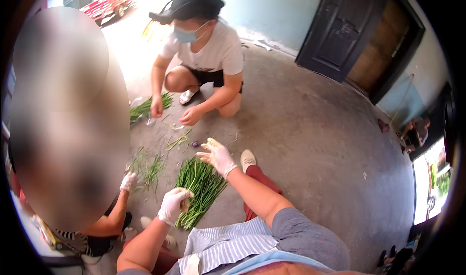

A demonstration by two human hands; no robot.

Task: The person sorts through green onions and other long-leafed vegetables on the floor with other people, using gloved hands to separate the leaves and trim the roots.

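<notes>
A pile of long, thin green stalks that look like chives (201, 185) lies on the concrete floor in front of me. My left hand (175, 204), in a whitish glove, is at the pile's left edge with its fingers curled in; whether anything is between them is hidden. Over the far end of the pile reaches my right hand (218, 157), gloved too, fingers spread and nothing in them. Loose green trimmings (148, 168) are scattered left of the pile.
Ahead squats a person in a white shirt (213, 47), beside another bunch of green stalks (158, 105). At my left, a co-worker's gloved hand (128, 182) is near the trimmings. A dark door (342, 30) stands at the back right; a red truck (109, 3) is outside.
</notes>
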